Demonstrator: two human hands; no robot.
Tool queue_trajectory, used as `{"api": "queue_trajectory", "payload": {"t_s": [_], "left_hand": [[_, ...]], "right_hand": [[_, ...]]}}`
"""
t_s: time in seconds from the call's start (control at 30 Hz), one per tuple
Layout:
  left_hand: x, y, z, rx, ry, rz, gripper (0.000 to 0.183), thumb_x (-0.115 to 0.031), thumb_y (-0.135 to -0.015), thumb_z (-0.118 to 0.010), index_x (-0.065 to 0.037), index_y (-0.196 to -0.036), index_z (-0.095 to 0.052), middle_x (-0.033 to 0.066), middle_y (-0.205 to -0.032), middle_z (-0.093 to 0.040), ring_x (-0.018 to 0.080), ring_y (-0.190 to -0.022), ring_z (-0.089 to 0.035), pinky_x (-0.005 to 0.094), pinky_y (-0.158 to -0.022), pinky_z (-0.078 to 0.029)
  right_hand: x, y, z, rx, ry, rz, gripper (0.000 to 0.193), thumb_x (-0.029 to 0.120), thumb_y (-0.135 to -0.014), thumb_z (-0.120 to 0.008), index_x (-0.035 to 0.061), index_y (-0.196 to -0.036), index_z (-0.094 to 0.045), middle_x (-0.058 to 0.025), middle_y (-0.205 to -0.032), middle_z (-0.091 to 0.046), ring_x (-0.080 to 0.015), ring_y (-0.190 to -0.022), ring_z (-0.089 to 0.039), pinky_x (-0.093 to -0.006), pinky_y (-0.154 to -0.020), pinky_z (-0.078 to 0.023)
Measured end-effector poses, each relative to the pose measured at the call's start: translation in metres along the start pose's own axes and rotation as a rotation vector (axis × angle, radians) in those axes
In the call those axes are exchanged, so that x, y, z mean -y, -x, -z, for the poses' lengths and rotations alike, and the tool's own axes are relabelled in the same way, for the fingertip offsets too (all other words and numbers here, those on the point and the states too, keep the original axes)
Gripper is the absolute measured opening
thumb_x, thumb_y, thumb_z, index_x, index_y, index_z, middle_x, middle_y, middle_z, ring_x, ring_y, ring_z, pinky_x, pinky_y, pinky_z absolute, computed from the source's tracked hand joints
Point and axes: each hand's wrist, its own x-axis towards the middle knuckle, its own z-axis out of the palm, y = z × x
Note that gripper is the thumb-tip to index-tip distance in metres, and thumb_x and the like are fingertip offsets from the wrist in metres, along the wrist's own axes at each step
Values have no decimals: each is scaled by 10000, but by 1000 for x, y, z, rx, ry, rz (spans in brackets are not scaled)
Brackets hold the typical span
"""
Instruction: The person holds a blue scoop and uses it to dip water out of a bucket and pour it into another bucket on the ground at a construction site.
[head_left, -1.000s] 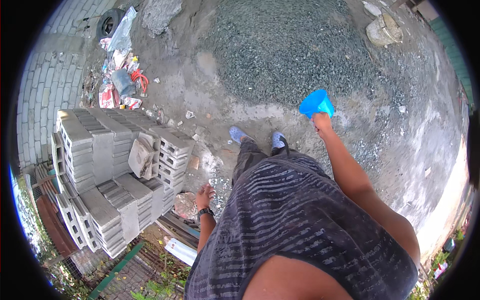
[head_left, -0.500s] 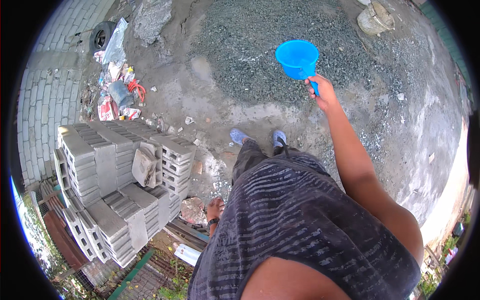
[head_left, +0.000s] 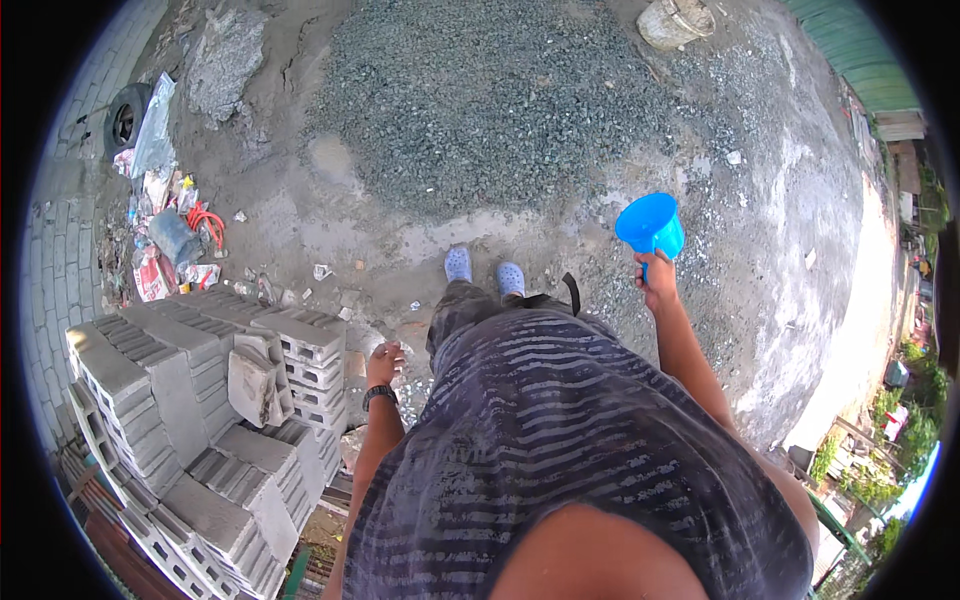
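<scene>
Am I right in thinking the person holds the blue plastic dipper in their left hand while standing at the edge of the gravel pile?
Not quite: the head view shows the blue plastic dipper held by its handle in the right hand, not the left. The left hand hangs empty beside the stacked concrete blocks. The rest stands: the person is at the edge of the gravel pile.

Far to my left, crumpled red-and-white plastic wrappers (head_left: 152, 275) lie in a litter heap on the dirt, beside a clear plastic bag (head_left: 155, 130).
</scene>
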Motion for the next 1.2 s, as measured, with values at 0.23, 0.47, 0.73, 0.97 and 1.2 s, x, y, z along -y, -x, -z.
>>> {"api": "queue_trajectory", "payload": {"t_s": [0.23, 0.47, 0.73, 0.97, 1.2], "left_hand": [[-109, -65, 53, 19, 127, -149, 358, -271, -825, -684, -112, -1145, -662, 6, -851, -668, 125, -718, -626, 276, -563, -459], [-144, -89, 85, 9, 79, -210, 367, -299, -844, -679, -104, -1155, -664, 20, -940, -677, 135, -759, -645, 283, -604, -482], [-82, -95, 96, 80, -106, 11, 382, -393, -904, -640, -112, -1162, -655, 40, -947, -705, 163, -755, -663, 309, -601, -494], [-86, -119, 103, 129, -122, 57, 347, -378, -899, -652, -119, -1128, -664, 25, -907, -700, 148, -722, -666, 307, -561, -485], [-158, -166, 99, 121, 85, -163, 287, -316, -882, -637, -111, -1078, -680, 16, -880, -686, 127, -680, -624, 292, -550, -467]], "right_hand": [[19, 6, -54, -75, 164, 53, 327, 65, -832, -587, 11, -1154, -600, -27, -819, -577, -84, -544, -476, -233, -417, -363], [82, -18, -148, 31, 364, 309, 317, 84, -831, -608, 10, -1138, -627, -6, -745, -555, -78, -501, -466, -241, -428, -363], [195, 2, -192, 149, 11, 402, 335, 107, -856, -602, 5, -1175, -614, -43, -880, -642, -90, -629, -515, -277, -551, -414], [233, 11, -139, 113, -424, 423, 282, 85, -898, -583, 41, -1176, -594, -46, -965, -652, -92, -644, -497, -262, -557, -406], [207, 29, -76, -163, -456, 405, 236, 73, -907, -577, 60, -1143, -577, -34, -974, -641, -89, -658, -502, -248, -536, -408]]}}
